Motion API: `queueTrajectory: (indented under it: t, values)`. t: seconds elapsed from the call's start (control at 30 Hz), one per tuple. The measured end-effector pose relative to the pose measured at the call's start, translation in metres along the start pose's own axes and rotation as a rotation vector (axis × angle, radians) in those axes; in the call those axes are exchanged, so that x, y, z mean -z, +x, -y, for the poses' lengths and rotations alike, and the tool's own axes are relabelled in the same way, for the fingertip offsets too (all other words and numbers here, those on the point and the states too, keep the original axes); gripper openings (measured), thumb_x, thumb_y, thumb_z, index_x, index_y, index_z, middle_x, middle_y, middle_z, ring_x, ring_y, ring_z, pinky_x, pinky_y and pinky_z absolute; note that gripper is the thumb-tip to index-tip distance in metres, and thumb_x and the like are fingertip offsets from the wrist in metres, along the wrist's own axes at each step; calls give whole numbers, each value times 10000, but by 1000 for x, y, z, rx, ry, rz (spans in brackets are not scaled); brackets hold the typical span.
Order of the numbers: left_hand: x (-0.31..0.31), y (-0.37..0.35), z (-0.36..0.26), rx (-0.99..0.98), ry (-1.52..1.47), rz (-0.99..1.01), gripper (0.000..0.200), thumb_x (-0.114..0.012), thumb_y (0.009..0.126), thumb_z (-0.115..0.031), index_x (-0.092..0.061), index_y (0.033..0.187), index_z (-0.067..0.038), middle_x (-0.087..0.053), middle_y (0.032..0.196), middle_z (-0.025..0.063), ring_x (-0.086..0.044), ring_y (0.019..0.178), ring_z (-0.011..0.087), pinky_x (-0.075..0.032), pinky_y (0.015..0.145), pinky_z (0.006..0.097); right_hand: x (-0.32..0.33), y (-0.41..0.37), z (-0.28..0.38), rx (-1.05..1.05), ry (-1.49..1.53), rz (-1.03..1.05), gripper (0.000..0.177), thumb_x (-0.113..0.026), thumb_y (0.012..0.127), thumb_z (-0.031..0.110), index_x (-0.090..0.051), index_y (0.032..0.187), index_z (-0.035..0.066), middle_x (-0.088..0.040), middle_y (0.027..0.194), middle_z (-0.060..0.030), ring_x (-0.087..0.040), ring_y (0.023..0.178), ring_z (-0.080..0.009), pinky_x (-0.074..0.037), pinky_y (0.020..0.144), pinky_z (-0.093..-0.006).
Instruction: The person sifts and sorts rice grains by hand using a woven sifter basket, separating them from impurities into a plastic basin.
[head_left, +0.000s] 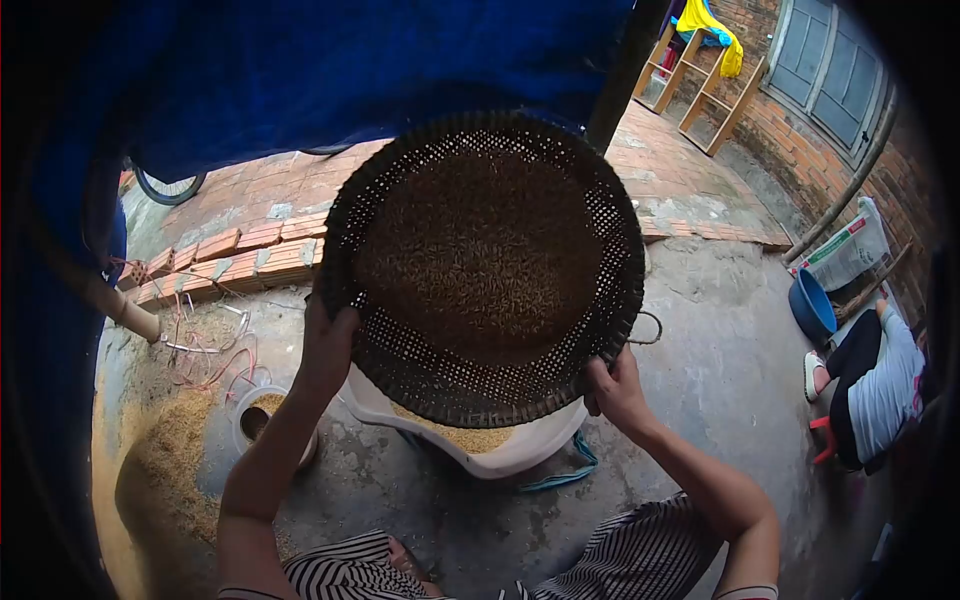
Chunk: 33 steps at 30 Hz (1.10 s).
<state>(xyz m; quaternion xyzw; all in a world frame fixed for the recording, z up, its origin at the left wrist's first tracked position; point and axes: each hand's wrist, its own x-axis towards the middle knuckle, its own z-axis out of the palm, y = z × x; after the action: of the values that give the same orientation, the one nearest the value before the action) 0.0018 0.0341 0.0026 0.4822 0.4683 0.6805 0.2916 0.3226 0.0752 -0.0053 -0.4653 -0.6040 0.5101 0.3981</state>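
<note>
Holding the round woven sieve (405, 345) in the air at the centre of the scene are both hands of the person. The sieve carries a layer of brown grain (490, 270) across its middle; a ring of bare mesh shows between this layer and the rim.

Left hand (332, 345): grip clamped on the left near rim, thumb against the inner side. Right hand (618, 388): grip clamped on the right near rim, thumb likewise on the edge.

Below the sieve, a wide white tub (505, 460) rests on the concrete floor (700, 320); its far part is hidden by the sieve. Pale grain (470, 438) lies inside it. To the left of the tub stands a small bucket (243, 413) with grain in it. Further left, loose grain (180, 435) is spread on the floor.

Far left, a row of bricks (225, 250) borders a paved area, with a bicycle wheel (165, 190) beyond. A blue tarp (300, 60) hangs across the far side. At the right, a second person (888, 375) sits by a red stool (823, 440), near a blue basin (812, 305). Far right, a wooden frame (735, 110) stands before a brick wall with a window (825, 70).
</note>
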Motion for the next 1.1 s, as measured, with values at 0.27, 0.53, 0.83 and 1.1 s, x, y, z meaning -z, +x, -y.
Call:
queueTrajectory:
  t: [0.27, 0.53, 0.83, 1.1]
  values:
    - [22, -12, 80, 842, -251, 35, 366, -403, 653, 97, -441, 1013, 44, -505, 815, 98, -540, 679, 193, -490, 538, 314, 5, -2, -24, -572, -139, 197, 270, -391, 807, 185, -499, 693, -34, -587, 587, -191, -429, 334, -153, -310, 303, -281]
    - [4, -16, -10, -9, 5, -18, 536, -400, 708, 38, -345, 1241, 2, -487, 1128, 93, -468, 1000, 143, -392, 829, 242, -5, -3, -7, -123, -18, -18, 93, -405, 795, 88, -429, 819, 1, -467, 518, -58, -435, 348, -130, -340, 315, -255]
    - [14, -4, 79, 677, -389, 31, 427, -394, 644, 116, -459, 1052, 9, -539, 889, 102, -561, 708, 182, -485, 572, 294, -1, 3, -29, -477, -121, 129, 188, -400, 818, 125, -463, 712, -17, -515, 520, -101, -420, 340, -145, -303, 310, -287]
    - [13, -15, 46, 524, -257, -11, 455, -405, 669, 73, -427, 1120, 12, -534, 914, 84, -531, 738, 155, -461, 630, 265, 4, 5, -24, -462, -74, 197, 204, -413, 811, 152, -455, 746, -36, -531, 547, -114, -475, 367, -157, -357, 322, -275]
